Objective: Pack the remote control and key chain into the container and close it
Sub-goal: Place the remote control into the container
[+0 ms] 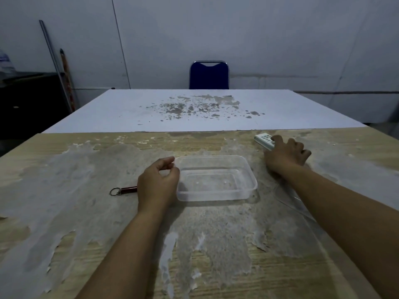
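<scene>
Left hand [158, 182] loosely curled beside clear empty container [216, 178], right hand [286, 155] gripping white remote [263, 140]

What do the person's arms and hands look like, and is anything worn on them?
Both forearms are bare, with no sleeves in view. The left hand and right hand wear no gloves, and no watch, bracelet or rings show on the wrists or fingers.

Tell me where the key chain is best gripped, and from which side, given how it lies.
Grip the key chain by its dark red body, pinching across its long sides from above. It lies flat on the table, ring end pointing away from the container, so the thin ring gives little to hold. The left hand sits right beside the body's near end, probably the handiest.
</scene>
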